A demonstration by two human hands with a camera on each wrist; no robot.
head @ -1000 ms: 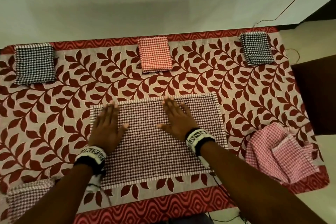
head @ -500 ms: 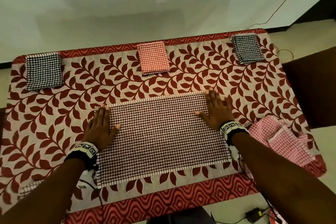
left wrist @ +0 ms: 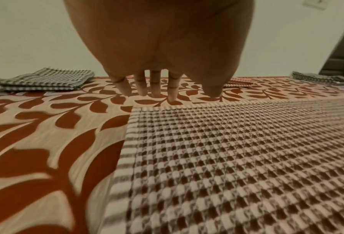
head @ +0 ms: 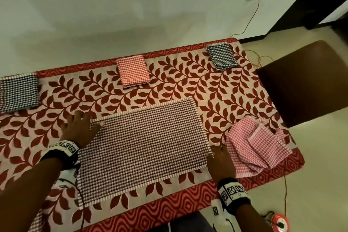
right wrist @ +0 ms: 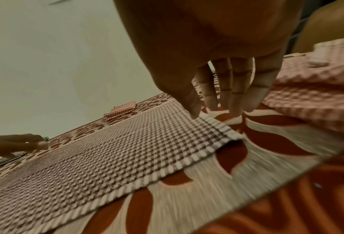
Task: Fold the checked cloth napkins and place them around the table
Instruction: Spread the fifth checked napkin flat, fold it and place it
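Spreading brown napkin [head: 143, 147] mid-frame on surface [head: 216, 88]. Our left hand [head: 79, 128] flat at its upper-left corner, right hand [head: 220, 162] loose-fingered at lower-right, neither gripping. Risk: lifting one corner unevenly skews the fold, drags the pink pile [head: 258, 145].

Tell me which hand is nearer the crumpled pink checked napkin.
Right. The right hand sits beside the crumpled pink checked napkin, at the right edge of the spread brown checked napkin. The left hand is at that napkin's far-left corner.
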